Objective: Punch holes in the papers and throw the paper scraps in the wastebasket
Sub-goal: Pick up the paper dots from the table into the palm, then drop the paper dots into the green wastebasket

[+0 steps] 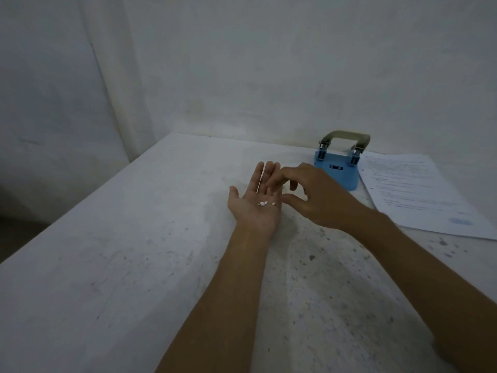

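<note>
My left hand (pixel 255 203) lies flat and palm up over the table, fingers stretched out. Several small white paper scraps (pixel 265 203) rest in its palm. My right hand (pixel 317 195) hovers just to its right, fingers curled and spread, fingertips over the left hand's fingers; I see nothing held in it. A blue hole punch (pixel 337 168) with a grey-green handle stands behind the right hand, near the wall. Printed papers (pixel 419 192) lie flat at the right of the punch. No wastebasket is in view.
The white table (pixel 134 251) is speckled with dark marks. Its left edge runs diagonally from the back corner to the near left, with a dark floor beyond. A white wall stands close behind the punch.
</note>
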